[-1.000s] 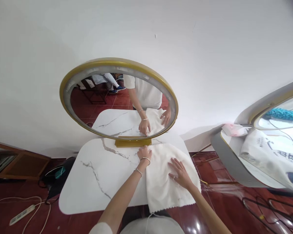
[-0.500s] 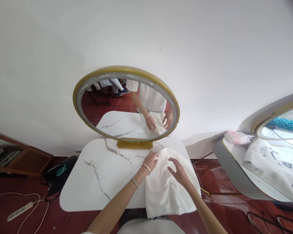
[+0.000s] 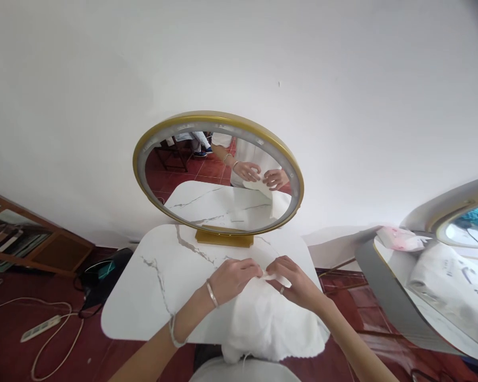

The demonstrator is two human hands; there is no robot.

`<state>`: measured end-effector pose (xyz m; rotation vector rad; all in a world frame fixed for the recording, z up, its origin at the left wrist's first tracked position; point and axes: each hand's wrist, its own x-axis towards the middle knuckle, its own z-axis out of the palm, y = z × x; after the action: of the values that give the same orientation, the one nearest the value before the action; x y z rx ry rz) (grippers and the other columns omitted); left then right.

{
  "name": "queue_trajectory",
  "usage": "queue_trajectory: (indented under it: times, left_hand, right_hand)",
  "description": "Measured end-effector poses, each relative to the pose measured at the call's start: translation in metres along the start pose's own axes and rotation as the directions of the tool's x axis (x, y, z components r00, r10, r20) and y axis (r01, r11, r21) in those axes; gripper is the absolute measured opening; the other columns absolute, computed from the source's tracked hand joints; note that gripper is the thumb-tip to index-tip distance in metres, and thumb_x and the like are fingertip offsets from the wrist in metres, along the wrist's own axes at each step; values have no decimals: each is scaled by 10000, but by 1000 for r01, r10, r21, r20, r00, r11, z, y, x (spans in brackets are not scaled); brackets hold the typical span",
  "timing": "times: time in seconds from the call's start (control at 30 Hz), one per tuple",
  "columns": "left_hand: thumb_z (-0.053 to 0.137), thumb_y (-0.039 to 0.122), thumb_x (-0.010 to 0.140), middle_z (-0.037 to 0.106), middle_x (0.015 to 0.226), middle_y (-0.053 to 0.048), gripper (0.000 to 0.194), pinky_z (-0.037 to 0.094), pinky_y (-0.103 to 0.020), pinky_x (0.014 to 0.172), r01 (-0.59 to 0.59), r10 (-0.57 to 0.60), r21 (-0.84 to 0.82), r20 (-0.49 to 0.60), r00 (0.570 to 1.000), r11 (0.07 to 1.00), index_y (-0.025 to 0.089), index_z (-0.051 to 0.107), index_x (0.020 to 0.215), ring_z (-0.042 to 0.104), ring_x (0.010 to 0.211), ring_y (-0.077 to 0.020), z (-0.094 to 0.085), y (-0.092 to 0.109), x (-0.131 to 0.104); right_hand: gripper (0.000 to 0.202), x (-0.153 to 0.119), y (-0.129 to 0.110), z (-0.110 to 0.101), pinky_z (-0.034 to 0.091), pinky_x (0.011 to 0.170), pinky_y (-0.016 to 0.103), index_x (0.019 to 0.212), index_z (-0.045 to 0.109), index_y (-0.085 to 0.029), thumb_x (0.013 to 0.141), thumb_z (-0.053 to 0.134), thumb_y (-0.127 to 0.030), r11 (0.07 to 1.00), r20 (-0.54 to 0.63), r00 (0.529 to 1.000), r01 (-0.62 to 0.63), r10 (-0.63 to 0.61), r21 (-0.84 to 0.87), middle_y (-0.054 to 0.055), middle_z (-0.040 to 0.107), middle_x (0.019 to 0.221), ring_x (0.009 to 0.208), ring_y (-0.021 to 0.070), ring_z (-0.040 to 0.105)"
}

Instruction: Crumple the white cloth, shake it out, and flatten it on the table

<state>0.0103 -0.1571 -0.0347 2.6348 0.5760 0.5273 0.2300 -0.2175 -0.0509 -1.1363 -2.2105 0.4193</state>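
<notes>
Both hands pinch the upper edge of a white cloth point(image 3: 273, 321), lifted off the tabletop, while its lower part drapes over the table's front edge. My left hand point(image 3: 235, 278), with a bangle at the wrist, is closed on the cloth from the left. From the right, my right hand point(image 3: 295, 281), with a ring on one finger, grips the same edge close beside it. The fingertips of the two hands are almost touching. Beneath lies a white marble-patterned table point(image 3: 139, 302). An oval gold-rimmed mirror point(image 3: 223, 212) behind the hands reflects them and the cloth.
A second table point(image 3: 386, 297) at the right bears a plastic packet point(image 3: 402, 239), a printed white cloth point(image 3: 454, 281) and another mirror point(image 3: 442, 228). On the red floor at left are a power strip point(image 3: 40, 328) with cable, a black bag point(image 3: 115, 276) and a wooden cabinet point(image 3: 63, 252).
My hands have closed on the cloth's far edge, come together and raised it off the tabletop. Earlier the cloth lay spread with the right fingers apart above it. The view has shifted slightly.
</notes>
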Motion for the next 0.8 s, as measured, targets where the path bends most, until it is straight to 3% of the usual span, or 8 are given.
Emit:
queue_trajectory:
  times: [0.1, 0.2, 0.33, 0.4, 0.53, 0.7, 0.8]
  left_hand:
    - [313, 129, 951, 663, 915, -11, 271, 449, -201, 637, -46, 44, -67, -33, 999, 997, 200, 563, 877, 601, 724, -94, -29, 9, -4]
    - [335, 157, 961, 651, 854, -9, 240, 443, -192, 638, -73, 70, -144, -27, 997, 987, 197, 550, 863, 593, 733, -97, -56, 15, -5]
    - [345, 169, 970, 641, 818, -11, 220, 449, -195, 654, -108, 105, -190, -27, 994, 976, 195, 542, 875, 582, 732, -102, -89, 21, -6]
    - [336, 164, 971, 647, 829, -16, 224, 450, -201, 660, -117, 111, -191, -42, 993, 975, 193, 539, 880, 584, 746, -107, -102, 24, -8]
    - [366, 181, 966, 676, 857, 0, 198, 460, -204, 666, -56, 46, -175, -59, 997, 983, 208, 556, 916, 607, 737, -101, -120, 31, -13]
    - [404, 240, 967, 701, 847, 33, 189, 485, -208, 664, -14, 11, -125, -29, 1000, 992, 235, 589, 932, 652, 749, -103, -135, 31, -21]
    - [434, 259, 956, 701, 805, 40, 175, 497, -214, 651, -23, 17, -79, -82, 996, 997, 247, 601, 903, 651, 705, -101, -149, 26, -26]
  right_hand:
    - [75, 4, -19, -13, 441, 715, 301, 965, 499, -219, 943, 450, -166, 999, 53, 998, 17, -19, 29, 29, 615, 857, 744, 144, 532]
    - [45, 8, -36, -21, 422, 676, 274, 957, 511, -215, 952, 482, -250, 996, 127, 990, -62, 54, 59, 25, 606, 852, 747, 141, 519]
    - [149, 9, -59, -28, 418, 633, 229, 888, 498, -222, 919, 560, -354, 978, 237, 964, -153, 116, 144, -16, 565, 761, 707, 120, 509]
    - [132, 11, -71, -27, 444, 665, 221, 962, 485, -240, 920, 561, -338, 970, 170, 976, -165, 135, 178, -12, 591, 828, 741, 117, 534]
    - [213, 24, -93, -14, 485, 755, 248, 1112, 423, -277, 931, 532, -256, 976, -91, 990, -90, 109, 199, 21, 621, 984, 864, 138, 578]
    - [28, 40, -113, 6, 477, 625, 257, 943, 508, -245, 938, 492, -267, 984, -136, 980, -129, 146, 124, 17, 587, 768, 699, 153, 547]
    - [197, 29, -113, 11, 490, 619, 263, 829, 565, -229, 930, 513, -391, 965, -101, 967, -220, 235, 141, 25, 599, 716, 691, 162, 564]
